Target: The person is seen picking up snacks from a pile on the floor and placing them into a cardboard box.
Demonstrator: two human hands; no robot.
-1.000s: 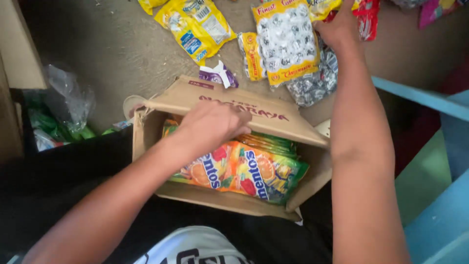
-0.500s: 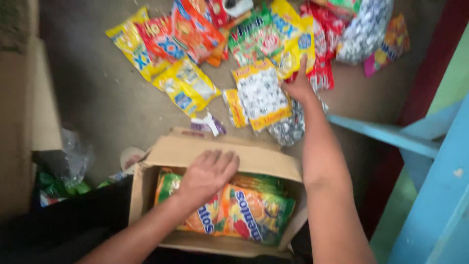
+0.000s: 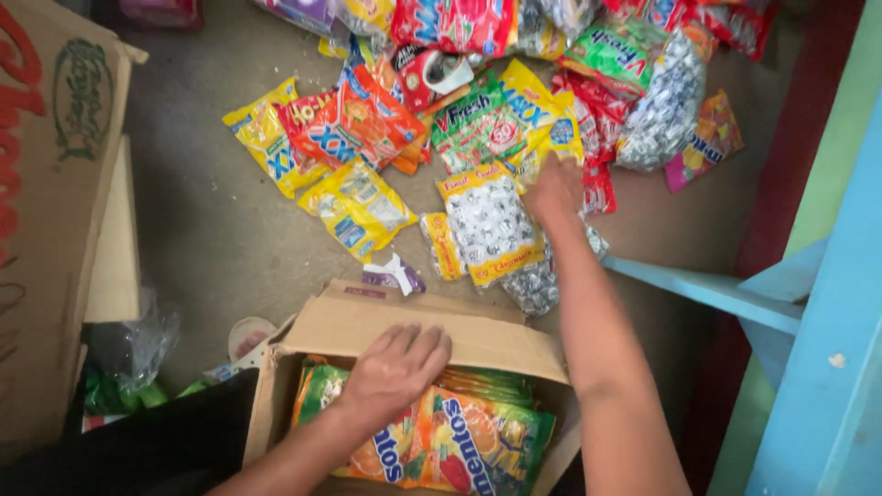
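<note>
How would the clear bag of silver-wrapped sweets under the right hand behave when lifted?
The clear bag would probably sag and shift, since it holds many loose wrapped pieces. Its glossy film looks slippery. It bulges full, so likely heavy for its size. The right hand reaches above it.

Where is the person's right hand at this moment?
In the head view, upper centre-right: the right hand reaches into the candy bags on the floor, beyond the cardboard box.

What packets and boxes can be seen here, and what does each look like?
Cardboard box: bottom centre, brown, open, left hand inside.
Orange sweet bags: flat in the box, orange and green.
Clear bag of silver sweets: floor, yellow edging.
Yellow-and-blue packet: left of it.
Right hand: on the pile.
</note>
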